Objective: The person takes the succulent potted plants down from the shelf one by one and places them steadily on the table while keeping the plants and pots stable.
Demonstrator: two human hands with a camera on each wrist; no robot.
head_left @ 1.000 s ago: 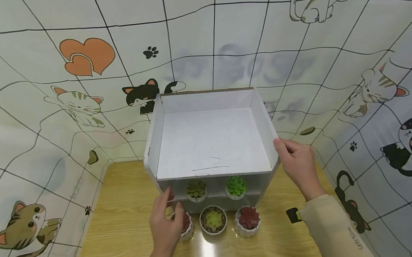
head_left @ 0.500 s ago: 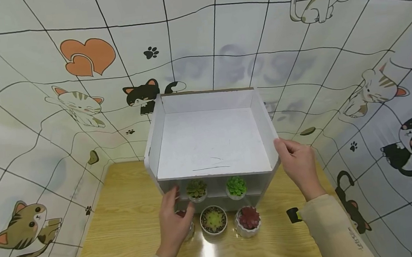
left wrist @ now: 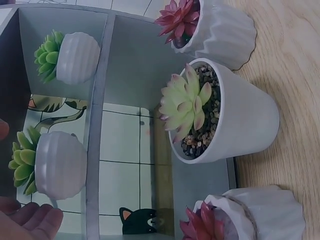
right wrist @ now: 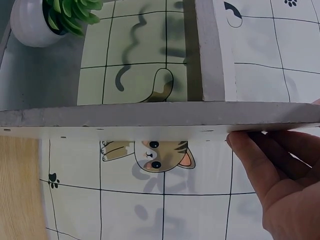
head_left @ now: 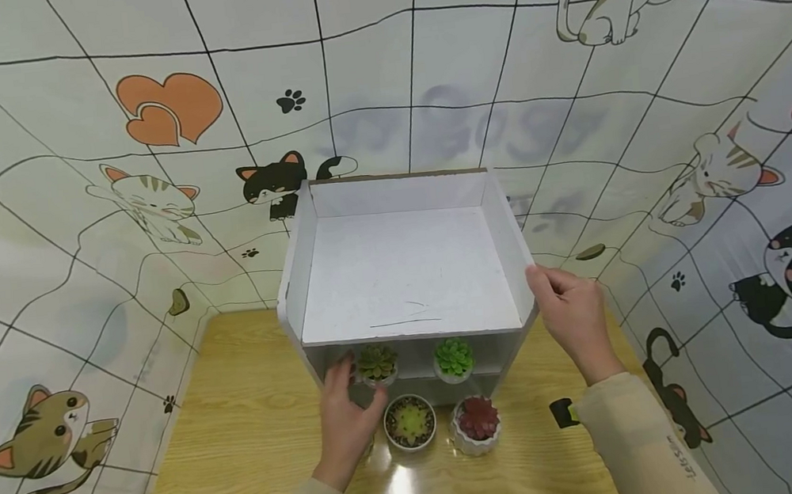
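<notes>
A white two-level shelf (head_left: 406,274) stands on the table, with two green succulents in white pots in its upper compartment. My left hand (head_left: 348,422) reaches into that compartment beside the left potted succulent (head_left: 377,362). In the left wrist view, its loosely bent fingers (left wrist: 37,220) lie close to this succulent's pot (left wrist: 61,165); whether they touch cannot be told. The right potted succulent (head_left: 454,361) stands apart. My right hand (head_left: 575,317) pinches the front edge of the shelf's right side panel (right wrist: 150,116), thumb and fingers on its edge.
Before the shelf stand a yellow-green succulent (head_left: 410,422) in a round pot and a red succulent (head_left: 477,422). Another red succulent (left wrist: 205,225) is mostly hidden by my left hand in the head view. Cat-print cloth (head_left: 378,66) hangs around the wooden table (head_left: 220,423).
My left hand has moved right and slightly inward, from the shelf's left edge to the left green succulent, covering the front-left red one. My right hand keeps its hold on the panel.
</notes>
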